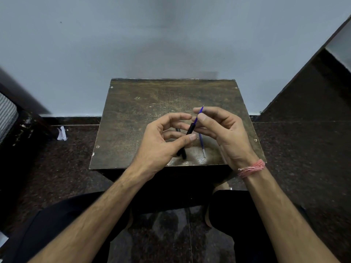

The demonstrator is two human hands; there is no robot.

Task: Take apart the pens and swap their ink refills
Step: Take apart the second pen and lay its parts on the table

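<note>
Above the small brown table (133, 114), my left hand (161, 143) grips a black pen barrel (190, 130) between thumb and fingers. A blue ink refill (198, 115) sticks out of the barrel's top end, tip pointing up and away. My right hand (224, 130) pinches that refill between thumb and forefinger. A second blue refill (202, 145) lies loose on the table under my right hand, its metal tip toward me. Another black pen part (183, 154) lies on the table below my left hand, partly hidden.
The table stands against a pale wall (171, 44) on a dark speckled floor (303, 149). A crumpled white scrap (62, 133) lies on the floor at left. Dark furniture rises at the far right. My knees are below the table's near edge.
</note>
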